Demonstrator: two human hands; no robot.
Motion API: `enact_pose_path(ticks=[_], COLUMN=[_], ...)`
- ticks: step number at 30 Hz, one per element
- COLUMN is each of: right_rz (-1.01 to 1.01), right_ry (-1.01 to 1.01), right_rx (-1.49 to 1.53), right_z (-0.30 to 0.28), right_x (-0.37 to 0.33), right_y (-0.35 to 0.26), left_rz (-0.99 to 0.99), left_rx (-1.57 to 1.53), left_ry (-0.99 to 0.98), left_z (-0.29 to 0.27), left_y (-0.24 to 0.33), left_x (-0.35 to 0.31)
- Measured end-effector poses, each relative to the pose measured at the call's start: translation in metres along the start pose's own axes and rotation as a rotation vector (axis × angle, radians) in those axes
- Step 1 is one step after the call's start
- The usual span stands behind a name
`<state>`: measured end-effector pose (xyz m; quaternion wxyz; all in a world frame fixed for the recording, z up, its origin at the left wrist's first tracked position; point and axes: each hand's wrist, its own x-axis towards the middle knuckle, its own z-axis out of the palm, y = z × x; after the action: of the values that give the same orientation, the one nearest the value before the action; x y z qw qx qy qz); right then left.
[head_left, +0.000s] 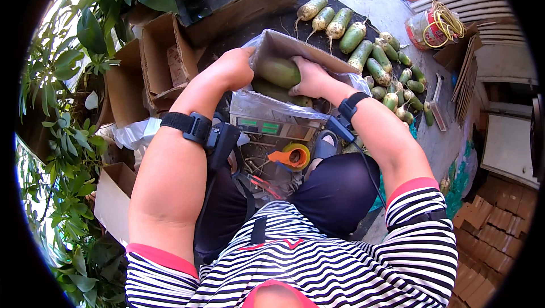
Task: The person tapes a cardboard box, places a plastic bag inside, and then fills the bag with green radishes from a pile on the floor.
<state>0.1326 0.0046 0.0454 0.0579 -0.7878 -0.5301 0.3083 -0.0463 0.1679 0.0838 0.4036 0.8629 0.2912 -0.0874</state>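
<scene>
A cardboard box (312,52) lined with clear plastic (278,106) stands in front of me, on top of a scale (264,127) with green lit displays. Inside it lie green radishes, one (278,71) above another (282,92). My left hand (238,67) is closed on the box's left rim and the plastic liner there, its fingertips partly hidden. At the right side, my right hand (311,78) reaches into the box, thumb and fingers bent around the right end of the upper radish.
Many green radishes (379,72) lie on dark cloth beyond and right of the box. Open cartons (164,52) stand at left beside leafy plants (62,137). An orange tape dispenser (292,156) lies between my feet. A red bucket with yellow cord (426,32) stands far right.
</scene>
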Motion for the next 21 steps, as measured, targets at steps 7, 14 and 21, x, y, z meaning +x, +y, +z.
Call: enact_pose_path(ticks=[7,14,21], right_rz=[-0.141,-0.189,-0.065], right_ry=[0.316,0.356,0.800], right_rx=[-0.689,-0.069,0.936], right_z=[0.017,-0.063,-0.071], right_x=[-0.008,-0.069,-0.168], right_y=[-0.023,-0.044,0.000], left_rz=[0.002,0.091,-0.055], left_rx=[0.109,0.128,-0.307], left_ry=[-0.004,0.152,0.063], left_z=[0.002,-0.004,-0.028], left_y=[0.002,-0.016,-0.022], left_x=[-0.001,0.002,-0.028])
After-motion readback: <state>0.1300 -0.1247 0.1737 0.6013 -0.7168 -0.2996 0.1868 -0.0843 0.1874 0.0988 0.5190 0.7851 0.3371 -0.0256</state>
